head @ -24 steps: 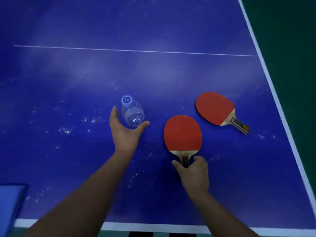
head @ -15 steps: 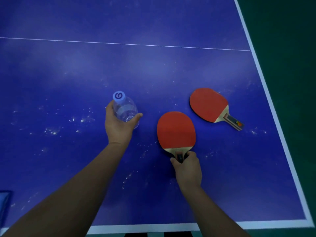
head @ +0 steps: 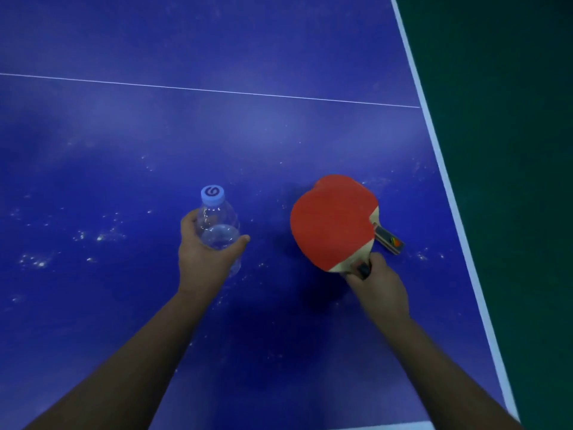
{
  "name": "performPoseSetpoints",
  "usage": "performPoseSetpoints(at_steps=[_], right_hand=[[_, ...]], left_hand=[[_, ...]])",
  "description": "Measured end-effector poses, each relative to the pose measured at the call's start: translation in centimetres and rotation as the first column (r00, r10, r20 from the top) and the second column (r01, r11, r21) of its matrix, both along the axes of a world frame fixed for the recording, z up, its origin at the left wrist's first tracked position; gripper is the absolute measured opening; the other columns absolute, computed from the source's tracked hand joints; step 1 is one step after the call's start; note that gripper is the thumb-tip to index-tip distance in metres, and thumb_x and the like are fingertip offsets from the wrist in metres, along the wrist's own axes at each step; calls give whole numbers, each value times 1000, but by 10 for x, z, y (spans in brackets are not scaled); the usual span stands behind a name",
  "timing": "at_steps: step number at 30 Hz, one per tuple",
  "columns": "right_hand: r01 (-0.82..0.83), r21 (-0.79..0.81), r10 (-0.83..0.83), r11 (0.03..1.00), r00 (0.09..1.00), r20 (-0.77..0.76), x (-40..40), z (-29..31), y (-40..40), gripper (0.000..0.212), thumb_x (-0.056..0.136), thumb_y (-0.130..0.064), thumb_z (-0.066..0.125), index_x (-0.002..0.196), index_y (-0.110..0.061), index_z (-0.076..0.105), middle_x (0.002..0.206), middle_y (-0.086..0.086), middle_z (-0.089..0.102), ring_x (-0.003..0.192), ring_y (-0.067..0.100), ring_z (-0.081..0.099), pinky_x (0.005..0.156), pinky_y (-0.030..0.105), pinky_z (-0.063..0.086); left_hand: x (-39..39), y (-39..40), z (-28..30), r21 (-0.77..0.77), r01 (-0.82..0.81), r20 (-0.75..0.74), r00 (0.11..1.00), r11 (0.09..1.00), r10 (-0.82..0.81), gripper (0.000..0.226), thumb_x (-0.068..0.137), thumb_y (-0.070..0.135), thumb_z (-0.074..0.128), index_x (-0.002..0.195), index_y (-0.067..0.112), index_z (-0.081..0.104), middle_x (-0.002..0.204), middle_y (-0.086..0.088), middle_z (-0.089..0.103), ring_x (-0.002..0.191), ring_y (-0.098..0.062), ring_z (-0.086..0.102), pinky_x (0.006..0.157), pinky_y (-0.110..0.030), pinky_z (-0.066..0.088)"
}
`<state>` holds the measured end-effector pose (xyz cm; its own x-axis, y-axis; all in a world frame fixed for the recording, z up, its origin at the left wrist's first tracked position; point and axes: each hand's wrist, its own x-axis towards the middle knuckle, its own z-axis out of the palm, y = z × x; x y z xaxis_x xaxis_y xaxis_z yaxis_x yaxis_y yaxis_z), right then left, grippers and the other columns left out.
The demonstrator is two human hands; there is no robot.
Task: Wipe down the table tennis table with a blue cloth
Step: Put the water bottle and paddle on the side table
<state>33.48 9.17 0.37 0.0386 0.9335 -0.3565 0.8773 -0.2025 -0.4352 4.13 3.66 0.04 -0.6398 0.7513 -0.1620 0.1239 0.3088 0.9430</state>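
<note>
At the centre of the frame the left hand [head: 207, 262] is wrapped round a clear bottle [head: 219, 228], fingers on its left side and thumb across the right, the capped top pointing up the picture; whether the base is clear of the table I cannot tell. To the right, the right hand [head: 376, 285] is clenched on the handle of a red paddle [head: 333, 221], whose blade covers most of a second paddle [head: 389, 242]: only that one's handle and a sliver of red above the held blade show, so I cannot tell whether the two touch. The table [head: 279, 131] fills the view, blue with a thin white line across the upper part and a white edge down the right, and pale specks lie scattered over the left and middle. The cloth is not in view, so wiping has not begun; the step in hand looks like clearing the surface first. To do that well, the bottle should be lifted straight and kept upright, gripped firmly but without squeezing the thin plastic. The held paddle would best be set squarely on the other so both can be taken away as one stack, rather than dragged across the specks. Both loads want a resting place off the table, or on a part to be wiped last, so that the dusty left and middle lie open to the cloth.
</note>
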Motion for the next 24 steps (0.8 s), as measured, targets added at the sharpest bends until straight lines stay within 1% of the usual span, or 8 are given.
performPoseSetpoints(at_steps=[2, 4, 7, 11, 14, 16, 19, 24], right_hand=[[-40, 33, 40, 999, 999, -17, 21, 3, 37, 34, 83, -39, 75, 84, -33, 41, 77, -22, 51, 67, -7, 46, 50, 22, 29], [-100, 35, 101, 994, 995, -13, 34, 3, 69, 38, 83, -40, 76, 79, -31, 39, 75, -17, 54, 66, -2, 50, 49, 24, 29], [-183, -10, 183, 983, 983, -17, 41, -3, 101, 34, 83, -44, 76, 86, -31, 45, 78, -13, 58, 68, 3, 53, 51, 27, 31], [-267, 14, 267, 964, 964, -11, 39, -12, 120, 33, 80, -46, 78, 86, -31, 48, 85, -12, 54, 71, 4, 52, 53, 24, 32], [-315, 9, 314, 949, 949, 38, 39, -18, 126, 38, 80, -46, 78, 96, -22, 54, 94, -3, 51, 76, 12, 53, 55, 24, 33], [-330, -5, 329, 944, 943, 47, 41, -18, 127, 40, 81, -45, 79, 100, -19, 55, 95, -2, 51, 79, 14, 52, 57, 25, 34], [-342, -34, 343, 939, 937, 68, 47, -18, 127, 42, 82, -44, 79, 105, -18, 55, 97, -1, 50, 84, 16, 51, 66, 29, 38], [-345, -128, 364, 930, 910, 197, 47, -14, 134, 50, 78, -37, 83, 106, -11, 51, 101, 6, 54, 92, 24, 53, 71, 34, 43]], left_hand=[[10, 6, -1, -2, 7, 6, 1000, 1000, -7, 77, 65, 28, 91, 124, 40, 44, 111, 23, 60, 93, 12, 60, 69, -7, 46], [21, 12, -1, -4, 10, 15, 1000, 1000, -10, 76, 64, 29, 92, 124, 39, 45, 112, 22, 61, 94, 11, 61, 71, -11, 47], [34, 21, -4, -2, 9, 42, 999, 1000, -8, 78, 64, 28, 92, 126, 36, 46, 112, 20, 62, 94, 8, 62, 71, -13, 48], [45, 28, -6, 17, -4, 32, 999, 1000, 3, 75, 63, 28, 92, 122, 37, 48, 106, 28, 62, 93, 8, 63, 64, -5, 48], [50, 31, -5, 22, -11, 30, 1000, 1000, 11, 72, 62, 27, 93, 117, 42, 49, 105, 30, 62, 93, 7, 64, 64, -5, 48], [52, 32, -4, 23, -19, 24, 1000, 1000, 18, 71, 62, 25, 93, 114, 44, 49, 104, 31, 62, 92, 8, 63, 64, -5, 47], [54, 34, -4, 19, -36, 20, 999, 999, 35, 73, 62, 25, 94, 119, 38, 49, 102, 33, 62, 91, 9, 63, 64, -4, 46], [56, 32, -4, 11, -48, 9, 999, 999, 48, 74, 62, 26, 94, 120, 36, 49, 104, 31, 62, 92, 9, 64, 65, -3, 46]])
